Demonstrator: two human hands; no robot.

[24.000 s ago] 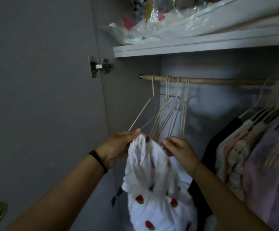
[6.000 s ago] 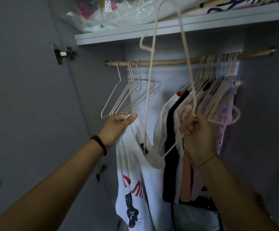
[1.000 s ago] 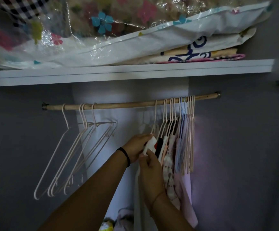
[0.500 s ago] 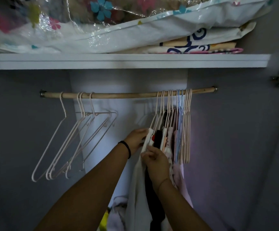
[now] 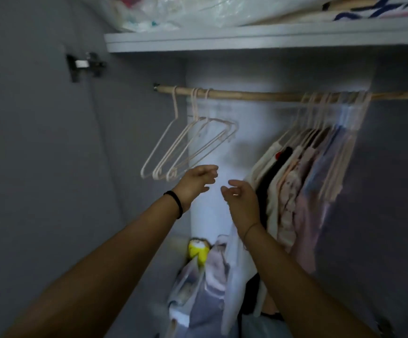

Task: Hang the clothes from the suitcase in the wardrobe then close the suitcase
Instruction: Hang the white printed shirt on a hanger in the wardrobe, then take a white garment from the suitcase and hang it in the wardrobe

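Head view is dim and blurred, so I read fine detail poorly. I see the left hand [image 5: 195, 181] and the right hand [image 5: 240, 201] side by side inside the wardrobe [image 5: 137, 142], with a small gap between them. Their fingers are loosely curled and neither holds anything. The left hand, with a dark band [image 5: 175, 203] on its wrist, sits just under the low ends of the empty hangers [image 5: 188, 147] at the left of the wooden rail [image 5: 259, 95]; whether it touches them I cannot tell. The right hand is just beside the nearest of the clothes [image 5: 303, 181], which hang packed together at the right of the rail. Their hooks blur into one another and I cannot count them. A pale garment [image 5: 232, 284] hangs behind the right forearm, its top hidden. Low down lies a heap of cloth [image 5: 205, 289] with something yellow [image 5: 198, 250] on it that I cannot make out. Above, the shelf [image 5: 247, 39] carries plastic bags [image 5: 173, 11], cut off by the top edge. A door hinge [image 5: 86, 65] shows at left
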